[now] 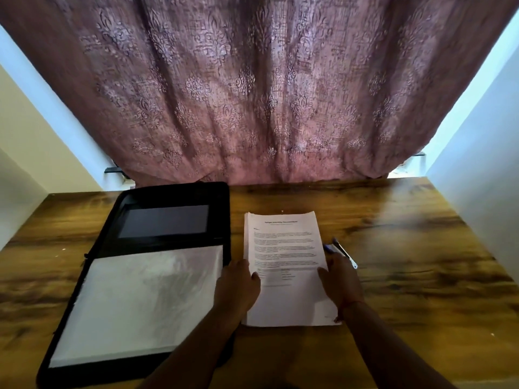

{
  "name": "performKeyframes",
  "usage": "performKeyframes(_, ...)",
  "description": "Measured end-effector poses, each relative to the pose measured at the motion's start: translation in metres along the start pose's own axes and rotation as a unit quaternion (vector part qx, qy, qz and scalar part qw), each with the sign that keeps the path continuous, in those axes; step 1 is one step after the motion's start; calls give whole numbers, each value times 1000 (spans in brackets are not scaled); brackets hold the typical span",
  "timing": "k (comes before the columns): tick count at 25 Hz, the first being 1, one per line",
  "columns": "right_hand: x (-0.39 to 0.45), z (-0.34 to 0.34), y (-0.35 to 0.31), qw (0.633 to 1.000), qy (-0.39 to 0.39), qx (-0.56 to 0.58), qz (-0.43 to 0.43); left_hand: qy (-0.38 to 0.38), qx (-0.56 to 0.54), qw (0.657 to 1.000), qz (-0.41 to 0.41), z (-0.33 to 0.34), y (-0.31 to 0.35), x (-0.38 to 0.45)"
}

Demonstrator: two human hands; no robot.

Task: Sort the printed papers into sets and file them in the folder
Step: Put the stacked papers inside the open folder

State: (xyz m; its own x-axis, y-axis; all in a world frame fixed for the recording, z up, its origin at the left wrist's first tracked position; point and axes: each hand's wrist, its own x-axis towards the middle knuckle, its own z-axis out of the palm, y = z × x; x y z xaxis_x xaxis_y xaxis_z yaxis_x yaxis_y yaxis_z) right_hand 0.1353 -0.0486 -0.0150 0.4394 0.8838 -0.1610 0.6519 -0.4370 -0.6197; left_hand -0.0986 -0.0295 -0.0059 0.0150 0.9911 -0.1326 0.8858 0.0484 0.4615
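While both hands [237, 284] flank them, papers [286, 265] lie lengthwise, heading away.

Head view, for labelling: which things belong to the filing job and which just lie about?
Job: white printed paper stack, open black zip folder, left hand, right hand.
Lying about: blue-and-silver pen, brown wooden table, mauve patterned curtain.

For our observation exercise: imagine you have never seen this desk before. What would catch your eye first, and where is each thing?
The patterned mauve curtain fills the whole upper half, hanging down to the back edge of the wooden table. Below it, a stack of printed papers lies at centre, with the left hand and right hand on its side edges. An open black folder with a pale sheet inside lies to the left.
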Motion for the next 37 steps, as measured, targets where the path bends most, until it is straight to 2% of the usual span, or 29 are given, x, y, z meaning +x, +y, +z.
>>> performKeyframes(4, 0, 0, 3, 1000, -12, 6, -27, 5, -90, 992, -86, -1, 3, -3)
performKeyframes(7, -1, 5, 3, 995, -61, -36, -73, -6, -134, 982, -130, -6, 0, -7)
performKeyframes(11, -3, 14, 1, 985, -136, -44, -101, 4, -151, 980, -128, -14, -7, -10)
performKeyframes(17, -4, 21, -12, 976, -167, -40, -130, -69, -211, 967, -123, -21, -22, -15)
performKeyframes(21, -7, 23, -18, 989, -114, 39, -86, -36, -274, 953, -126, -32, -31, -15)
performKeyframes(24, -9, 23, -19, 996, -66, 18, -61, -5, -325, 936, -135, -41, -39, -14)
performKeyframes(27, -20, 27, -28, 997, -64, -2, -41, -8, -390, 910, -142, -47, -52, -14)
performKeyframes(30, -50, 36, -53, 996, -15, 84, 0, -9, -462, 873, -159, -62, -71, -9)
performKeyframes(31, -60, 37, -61, 988, -7, 153, 33, -2, -485, 860, -161, -66, -78, -7)
performKeyframes(32, -70, 39, -70, 961, -10, 260, 88, 5, -502, 850, -160, -71, -84, -7)
performKeyframes(33, -83, 41, -82, 904, -36, 397, 152, 12, -513, 843, -163, -75, -90, -6)
performKeyframes(34, -96, 46, -93, 822, -83, 526, 200, 15, -522, 837, -165, -77, -98, -5)
performKeyframes(35, -108, 50, -103, 751, -125, 610, 220, 11, -531, 831, -165, -77, -103, -5)
performKeyframes(36, -118, 56, -112, 715, -152, 647, 218, 0, -542, 825, -161, -76, -106, -5)
performKeyframes(37, -129, 63, -126, 704, -168, 660, 200, -15, -549, 822, -154, -76, -109, -6)
